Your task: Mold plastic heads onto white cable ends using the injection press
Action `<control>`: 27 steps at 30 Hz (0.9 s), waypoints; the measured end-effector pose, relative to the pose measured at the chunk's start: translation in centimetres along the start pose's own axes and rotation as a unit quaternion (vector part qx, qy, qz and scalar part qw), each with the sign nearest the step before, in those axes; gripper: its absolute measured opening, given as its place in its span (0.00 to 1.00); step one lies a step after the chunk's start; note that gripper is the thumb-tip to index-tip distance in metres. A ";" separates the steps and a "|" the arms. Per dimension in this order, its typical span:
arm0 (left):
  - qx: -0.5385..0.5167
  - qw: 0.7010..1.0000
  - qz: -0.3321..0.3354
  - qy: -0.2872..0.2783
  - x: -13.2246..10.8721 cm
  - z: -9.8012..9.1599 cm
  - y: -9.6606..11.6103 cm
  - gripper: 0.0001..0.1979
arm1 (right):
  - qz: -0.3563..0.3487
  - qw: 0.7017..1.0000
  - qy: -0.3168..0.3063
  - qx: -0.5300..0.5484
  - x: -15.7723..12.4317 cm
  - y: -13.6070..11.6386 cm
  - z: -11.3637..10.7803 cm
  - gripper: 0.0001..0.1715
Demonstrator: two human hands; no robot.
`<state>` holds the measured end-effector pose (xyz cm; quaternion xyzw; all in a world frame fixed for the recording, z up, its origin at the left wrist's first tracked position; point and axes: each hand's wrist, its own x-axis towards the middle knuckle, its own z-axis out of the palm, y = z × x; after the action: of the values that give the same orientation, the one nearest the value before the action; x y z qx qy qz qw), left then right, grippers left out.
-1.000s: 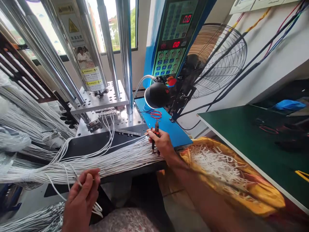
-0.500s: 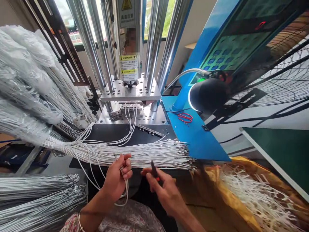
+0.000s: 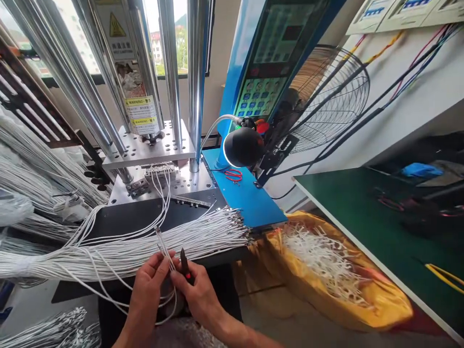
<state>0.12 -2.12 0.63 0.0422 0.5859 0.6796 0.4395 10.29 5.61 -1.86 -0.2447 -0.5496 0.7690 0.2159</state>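
Note:
My left hand (image 3: 147, 290) is closed around a few thin white wires (image 3: 162, 244) whose ends stick up above its fingers, with their loops hanging below. My right hand (image 3: 197, 292) touches it from the right, closed on small cutting pliers (image 3: 184, 265) with dark jaws and red handles, the jaws pointing up beside the wire ends. Just beyond both hands a thick bundle of white wires (image 3: 145, 246) lies across a black mat (image 3: 119, 220), its metal-tipped ends fanned out to the right.
Behind stands a press with steel columns (image 3: 170, 72), a drilled plate (image 3: 148, 147) and a blue control panel (image 3: 261, 53). A black lamp (image 3: 243, 147), red scissors (image 3: 233, 175), a fan (image 3: 322, 92), a yellow bag of white scraps (image 3: 326, 261) and a green table (image 3: 384, 227) are on the right.
My right hand left the bundle's tipped ends with the pliers and came back to meet my left hand, which lifted its few wires. My head turned left, then back right.

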 end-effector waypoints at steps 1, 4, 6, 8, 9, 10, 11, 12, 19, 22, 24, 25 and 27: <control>0.015 1.000 0.007 0.001 0.0 -0.1 -0.2 0.20 | 0.010 1.000 -0.001 0.008 0.0 0.0 -0.1 0.20; 0.019 0.999 0.023 0.017 0.2 0.0 -0.4 0.18 | 0.040 0.999 0.002 0.017 -0.3 -0.3 -0.5 0.22; -0.015 0.999 0.031 0.035 0.6 0.1 -0.2 0.17 | 0.051 0.998 0.021 0.001 -0.6 -0.4 -0.8 0.24; -0.062 0.994 0.062 0.060 1.2 0.1 0.4 0.15 | 0.061 0.997 0.029 -0.020 -0.9 -0.4 -1.1 0.25; -0.084 0.991 0.081 0.068 1.5 0.0 0.7 0.15 | 0.065 0.997 0.025 -0.027 -1.0 -0.2 -1.2 0.25; -0.102 0.988 0.093 0.071 1.9 -0.1 1.1 0.14 | 0.069 0.997 0.018 -0.029 -1.2 0.0 -1.3 0.26; -0.111 0.987 0.096 0.067 2.2 -0.2 1.5 0.14 | 0.072 0.997 0.007 -0.027 -1.4 0.2 -1.4 0.25; -0.110 0.988 0.089 0.058 2.5 -0.3 1.9 0.15 | 0.075 0.997 -0.006 -0.024 -1.5 0.4 -1.5 0.25; 0.037 0.997 0.020 -0.067 3.8 -1.3 2.9 0.18 | 0.103 0.990 -0.085 -0.046 -2.4 0.6 -1.2 0.24; 0.092 0.993 0.017 -0.070 3.8 -2.0 3.2 0.17 | 0.108 0.989 -0.094 -0.039 -2.5 0.6 -1.6 0.24; 0.107 0.991 0.019 -0.073 3.6 -2.4 3.4 0.17 | 0.109 0.991 -0.081 -0.011 -2.4 0.8 -2.0 0.23; 0.109 0.991 0.022 -0.077 3.5 -2.5 3.4 0.17 | 0.112 0.991 -0.071 0.009 -2.3 0.9 -2.2 0.23; 0.105 0.991 0.031 -0.077 3.2 -2.4 2.9 0.18 | 0.134 0.988 -0.055 0.055 -2.2 1.3 -2.3 0.23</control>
<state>-4.81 -1.69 0.88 0.1586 0.6169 0.6225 0.4548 13.33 5.58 -3.42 -0.2608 -0.4803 0.8322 0.0936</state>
